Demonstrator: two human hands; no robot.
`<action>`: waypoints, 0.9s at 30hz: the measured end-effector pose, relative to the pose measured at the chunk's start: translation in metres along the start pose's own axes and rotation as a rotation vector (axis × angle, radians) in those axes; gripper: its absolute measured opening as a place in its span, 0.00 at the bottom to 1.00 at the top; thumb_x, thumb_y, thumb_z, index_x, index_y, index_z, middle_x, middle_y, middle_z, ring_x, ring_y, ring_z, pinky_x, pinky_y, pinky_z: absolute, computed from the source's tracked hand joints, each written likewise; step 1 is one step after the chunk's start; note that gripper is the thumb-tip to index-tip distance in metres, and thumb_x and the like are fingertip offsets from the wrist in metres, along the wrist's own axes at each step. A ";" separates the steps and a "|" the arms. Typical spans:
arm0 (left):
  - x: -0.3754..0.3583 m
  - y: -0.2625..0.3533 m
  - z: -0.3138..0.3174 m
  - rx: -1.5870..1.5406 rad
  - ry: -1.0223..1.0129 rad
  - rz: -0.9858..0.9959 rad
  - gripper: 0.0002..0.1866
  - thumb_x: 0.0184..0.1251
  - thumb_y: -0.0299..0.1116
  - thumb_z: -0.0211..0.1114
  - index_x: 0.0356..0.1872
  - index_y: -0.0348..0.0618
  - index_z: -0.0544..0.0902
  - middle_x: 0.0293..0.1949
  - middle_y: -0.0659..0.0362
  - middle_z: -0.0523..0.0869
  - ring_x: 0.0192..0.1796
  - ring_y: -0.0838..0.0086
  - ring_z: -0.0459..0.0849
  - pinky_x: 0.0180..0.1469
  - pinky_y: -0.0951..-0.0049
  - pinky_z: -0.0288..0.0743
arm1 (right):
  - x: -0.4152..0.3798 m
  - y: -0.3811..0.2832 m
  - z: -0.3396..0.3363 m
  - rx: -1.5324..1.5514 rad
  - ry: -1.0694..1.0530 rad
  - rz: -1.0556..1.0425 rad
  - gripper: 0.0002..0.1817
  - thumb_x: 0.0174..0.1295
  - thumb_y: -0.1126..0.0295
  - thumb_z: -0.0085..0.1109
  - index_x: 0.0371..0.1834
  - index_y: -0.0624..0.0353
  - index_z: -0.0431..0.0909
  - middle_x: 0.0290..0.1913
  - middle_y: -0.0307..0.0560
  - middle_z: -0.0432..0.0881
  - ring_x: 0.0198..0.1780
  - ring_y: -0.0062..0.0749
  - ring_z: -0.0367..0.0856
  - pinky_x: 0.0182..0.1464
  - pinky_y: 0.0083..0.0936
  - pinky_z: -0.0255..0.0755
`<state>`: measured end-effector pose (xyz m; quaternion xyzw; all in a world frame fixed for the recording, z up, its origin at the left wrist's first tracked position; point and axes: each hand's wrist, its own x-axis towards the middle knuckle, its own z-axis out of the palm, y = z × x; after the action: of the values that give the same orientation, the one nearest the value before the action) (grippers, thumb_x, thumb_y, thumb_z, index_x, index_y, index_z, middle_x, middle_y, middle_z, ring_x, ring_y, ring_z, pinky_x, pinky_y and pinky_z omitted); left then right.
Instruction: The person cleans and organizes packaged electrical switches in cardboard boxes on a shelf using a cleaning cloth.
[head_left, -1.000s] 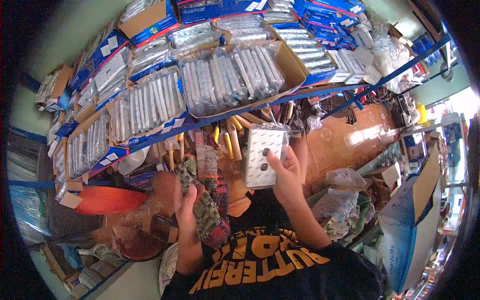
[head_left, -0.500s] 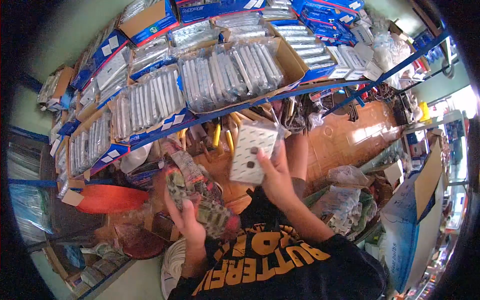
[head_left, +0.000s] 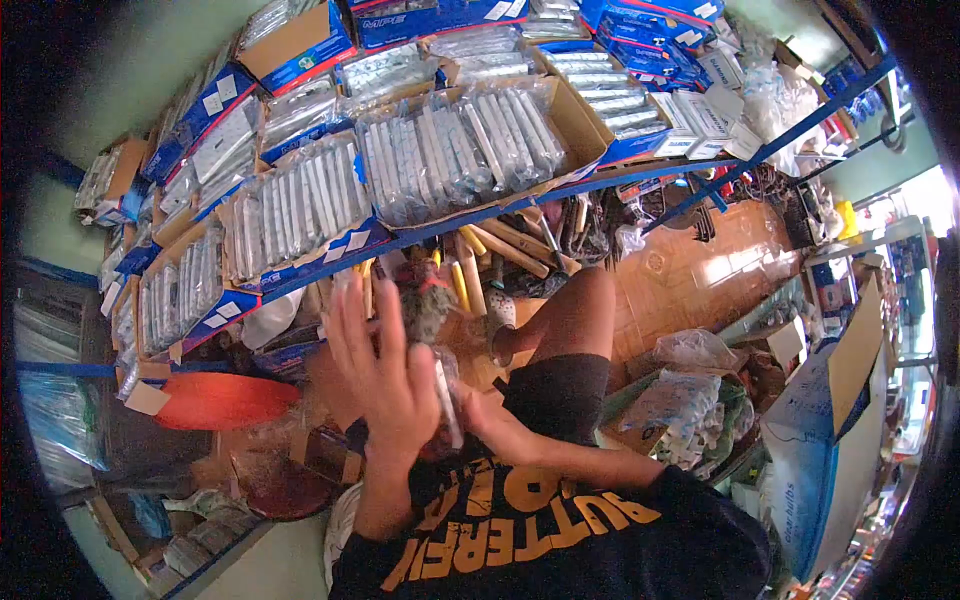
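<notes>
In the head view, my left hand is raised with long, extended fingers, smeared by motion. A patterned grey-green and red cloth shows behind its fingers and thumb, held up off the floor. My right hand is closed on a flat white faceplate in clear wrapping, seen edge-on close to my left palm. The plate's broad face is turned out of sight. Both hands are close together in front of my dark shirt.
Blue-edged shelving ahead carries open cartons of plastic-wrapped white plates. Wooden handles lie beneath it. An orange-red round object is at left. A tall open carton and a pile of bagged parts stand at right.
The wrapped faceplate has swung down and left from facing me to edge-on. My left hand has risen, its fingers now extended, and the cloth has shifted up behind them.
</notes>
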<state>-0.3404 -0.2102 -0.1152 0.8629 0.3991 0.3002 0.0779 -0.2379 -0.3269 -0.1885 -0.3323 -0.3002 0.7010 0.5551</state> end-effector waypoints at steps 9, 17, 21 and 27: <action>-0.068 0.022 0.050 -0.245 0.036 -0.026 0.31 0.75 0.43 0.44 0.68 0.25 0.58 0.69 0.31 0.57 0.71 0.34 0.54 0.71 0.41 0.45 | 0.022 -0.007 -0.018 -0.111 0.169 -0.122 0.32 0.77 0.53 0.31 0.75 0.64 0.50 0.75 0.48 0.54 0.75 0.34 0.50 0.74 0.31 0.44; -0.077 -0.012 0.049 -0.305 0.095 -0.120 0.35 0.77 0.44 0.41 0.70 0.22 0.47 0.69 0.34 0.57 0.70 0.44 0.59 0.70 0.48 0.52 | 0.018 -0.030 0.007 -0.336 0.045 -0.217 0.28 0.75 0.60 0.41 0.73 0.63 0.54 0.70 0.48 0.62 0.71 0.34 0.59 0.71 0.31 0.51; -0.078 -0.031 0.039 -1.209 0.139 -0.639 0.32 0.76 0.52 0.44 0.66 0.33 0.63 0.61 0.52 0.71 0.60 0.67 0.73 0.61 0.64 0.66 | 0.016 -0.027 0.007 -0.451 -0.040 -0.281 0.25 0.71 0.66 0.50 0.69 0.62 0.62 0.67 0.49 0.67 0.69 0.33 0.63 0.69 0.30 0.56; -0.103 -0.012 0.043 -1.482 -0.045 -0.738 0.32 0.76 0.50 0.40 0.69 0.31 0.59 0.53 0.53 0.78 0.54 0.70 0.78 0.58 0.68 0.68 | 0.038 -0.022 0.002 -0.748 0.465 -0.445 0.19 0.69 0.66 0.43 0.59 0.65 0.65 0.53 0.54 0.70 0.55 0.42 0.69 0.62 0.36 0.61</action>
<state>-0.3748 -0.2734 -0.2013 0.4072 0.3535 0.4234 0.7280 -0.2332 -0.2856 -0.1746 -0.5843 -0.4632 0.3168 0.5862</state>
